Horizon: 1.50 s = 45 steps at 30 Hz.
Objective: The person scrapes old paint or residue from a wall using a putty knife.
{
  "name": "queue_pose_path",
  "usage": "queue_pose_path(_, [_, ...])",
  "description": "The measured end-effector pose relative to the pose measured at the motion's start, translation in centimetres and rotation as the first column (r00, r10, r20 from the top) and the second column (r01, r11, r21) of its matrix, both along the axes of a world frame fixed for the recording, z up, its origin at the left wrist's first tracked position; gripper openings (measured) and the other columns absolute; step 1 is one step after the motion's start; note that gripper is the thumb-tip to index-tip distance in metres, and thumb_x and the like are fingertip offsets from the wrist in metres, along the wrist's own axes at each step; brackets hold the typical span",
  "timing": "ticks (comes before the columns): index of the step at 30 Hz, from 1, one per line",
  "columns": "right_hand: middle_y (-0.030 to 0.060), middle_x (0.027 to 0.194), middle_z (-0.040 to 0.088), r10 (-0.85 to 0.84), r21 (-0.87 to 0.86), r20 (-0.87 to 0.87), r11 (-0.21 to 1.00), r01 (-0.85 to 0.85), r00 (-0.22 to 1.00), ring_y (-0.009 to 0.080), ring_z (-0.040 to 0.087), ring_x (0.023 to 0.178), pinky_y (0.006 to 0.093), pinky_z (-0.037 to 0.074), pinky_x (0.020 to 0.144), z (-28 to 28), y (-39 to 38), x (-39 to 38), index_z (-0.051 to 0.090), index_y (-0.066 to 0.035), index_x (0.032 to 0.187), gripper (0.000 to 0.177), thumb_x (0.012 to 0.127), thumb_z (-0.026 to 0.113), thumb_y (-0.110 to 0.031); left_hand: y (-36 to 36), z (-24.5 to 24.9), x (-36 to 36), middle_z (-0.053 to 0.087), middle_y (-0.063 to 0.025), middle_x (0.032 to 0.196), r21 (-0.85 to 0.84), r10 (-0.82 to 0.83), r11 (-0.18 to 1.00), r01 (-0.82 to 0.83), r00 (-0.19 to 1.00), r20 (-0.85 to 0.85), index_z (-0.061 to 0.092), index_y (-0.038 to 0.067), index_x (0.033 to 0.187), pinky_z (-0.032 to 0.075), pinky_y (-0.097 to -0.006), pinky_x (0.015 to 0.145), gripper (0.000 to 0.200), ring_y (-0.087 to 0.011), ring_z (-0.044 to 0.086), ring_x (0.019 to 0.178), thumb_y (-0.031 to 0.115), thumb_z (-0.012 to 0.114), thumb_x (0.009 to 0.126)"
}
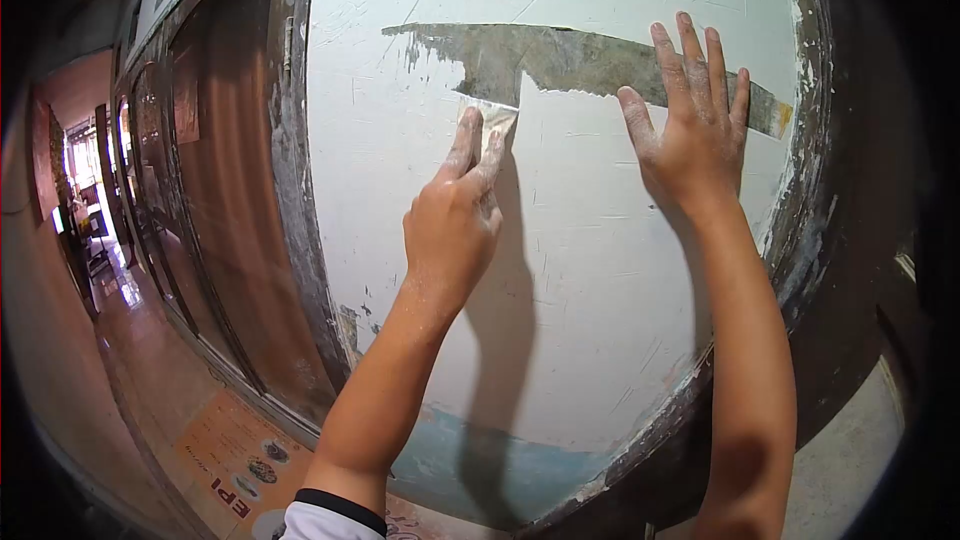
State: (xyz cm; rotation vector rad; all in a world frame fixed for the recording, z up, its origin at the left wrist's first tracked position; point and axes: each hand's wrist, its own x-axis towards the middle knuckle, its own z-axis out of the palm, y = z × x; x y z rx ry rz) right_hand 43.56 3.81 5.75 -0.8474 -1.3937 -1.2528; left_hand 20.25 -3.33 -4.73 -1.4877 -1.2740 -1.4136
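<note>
My left hand is closed around a scraper, its fingers pressed along the blade. The scraper's edge meets the white painted panel at the lower border of a bare grey strip. White dust coats the fingers, and the scraper's handle is hidden in the hand. To the right, my right hand lies with fingers spread over the strip's right part and holds nothing. A yellowish patch marks the strip's right end.
A dark worn frame edges the panel. Bluish paint shows along its bottom. Brown curtained panels stand at the left, beside a passage leading to a bright opening. An orange printed sheet lies on the floor.
</note>
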Motion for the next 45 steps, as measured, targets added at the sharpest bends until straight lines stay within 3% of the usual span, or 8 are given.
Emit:
queue_pose_path(21, [0.0006,0.173,0.029,0.004,0.004,0.000,1.000,-0.004,1.000,0.0245,0.018,0.161,0.0582,0.010,0.131,-0.1,-0.2,-0.1,0.039,-0.027,0.163,0.069,0.102,0.051,-0.058,0.0,4.5,0.6,0.051,-0.0088,0.160,0.025,0.014,1.000,-0.014,1.000,-0.006,0.073,0.013,0.134,0.063,-0.0427,0.076,0.055,-0.0350,0.077,0.089,-0.004,0.062,0.082])
queue_pose_path(23, [0.0006,0.173,0.029,0.004,0.004,-0.002,1.000,-0.004,1.000,0.0244,0.018,0.161,0.0581,0.010,0.131,-0.1,-0.3,-0.1,0.039,-0.027,0.163,0.069,0.102,0.051,-0.057,-0.4,4.9,0.8,0.050,-0.0080,0.160,-0.051,-0.005,0.999,0.008,0.999,0.047,0.068,0.013,0.139,0.060,-0.0420,0.088,0.054,-0.0353,0.073,0.109,-0.005,0.060,0.089])
queue_pose_path(25, [0.0004,0.173,0.029,0.006,0.004,-0.006,1.000,-0.006,1.000,0.0242,0.018,0.161,0.0579,0.009,0.131,-0.1,-0.4,-0.2,0.039,-0.026,0.162,0.069,0.102,0.051,-0.057,-0.4,4.4,0.6,0.050,-0.0091,0.160,-0.058,-0.014,0.998,0.016,0.999,0.045,0.068,0.012,0.139,0.060,-0.0414,0.089,0.054,-0.0351,0.073,0.110,-0.005,0.059,0.089])
queue_pose_path(27, [0.0002,0.173,0.029,0.014,-0.012,-0.009,1.000,-0.014,1.000,0.0243,0.018,0.161,0.0577,0.009,0.131,-0.2,-0.5,-0.1,0.039,-0.026,0.163,0.068,0.102,0.052,-0.056,0.2,2.9,0.1,0.050,-0.0083,0.160,0.043,-0.004,0.999,0.005,1.000,-0.019,0.070,0.017,0.138,0.063,-0.0419,0.076,0.063,-0.0332,0.076,0.093,-0.006,0.061,0.080])
queue_pose_path(33, [-0.0007,0.173,0.028,0.006,-0.004,-0.011,1.000,-0.007,1.000,0.0232,0.017,0.162,0.0566,0.008,0.131,-0.2,-0.3,-0.1,0.037,-0.028,0.163,0.070,0.102,0.052,-0.057,-0.5,-0.3,0.4,0.048,-0.0051,0.163,-0.028,0.003,1.000,-0.003,1.000,-0.005,0.067,0.020,0.142,0.063,-0.0406,0.077,0.068,-0.0300,0.076,0.101,-0.005,0.063,0.079])
queue_pose_path(35, [-0.0015,0.174,0.027,-0.008,-0.012,-0.011,1.000,0.008,1.000,0.0224,0.016,0.162,0.0562,0.007,0.132,-0.1,-0.1,-0.1,0.036,-0.029,0.164,0.071,0.101,0.052,-0.059,-1.1,-0.1,0.8,0.047,-0.0062,0.163,-0.089,-0.052,0.994,0.056,0.997,0.052,0.068,0.015,0.141,0.061,-0.0394,0.088,0.064,-0.0322,0.073,0.114,-0.008,0.061,0.081])
queue_pose_path(39, [-0.0019,0.173,0.027,0.006,-0.019,-0.014,1.000,-0.006,1.000,0.0227,0.017,0.162,0.0558,0.007,0.132,-0.1,-0.1,0.0,0.037,-0.029,0.163,0.070,0.101,0.052,-0.058,-0.7,-0.2,0.5,0.047,-0.0045,0.164,-0.076,0.006,0.997,-0.006,1.000,0.000,0.068,0.020,0.141,0.064,-0.0395,0.077,0.068,-0.0293,0.076,0.101,-0.004,0.064,0.078])
queue_pose_path(45, [0.0003,0.173,0.029,0.016,0.010,0.004,1.000,-0.016,1.000,0.0240,0.018,0.161,0.0575,0.009,0.131,-0.1,-0.1,0.0,0.038,-0.028,0.163,0.069,0.101,0.053,-0.057,0.2,0.1,0.2,0.047,-0.0021,0.164,-0.040,0.010,0.999,-0.009,1.000,0.016,0.068,0.023,0.141,0.064,-0.0405,0.077,0.070,-0.0292,0.076,0.100,-0.005,0.064,0.077])
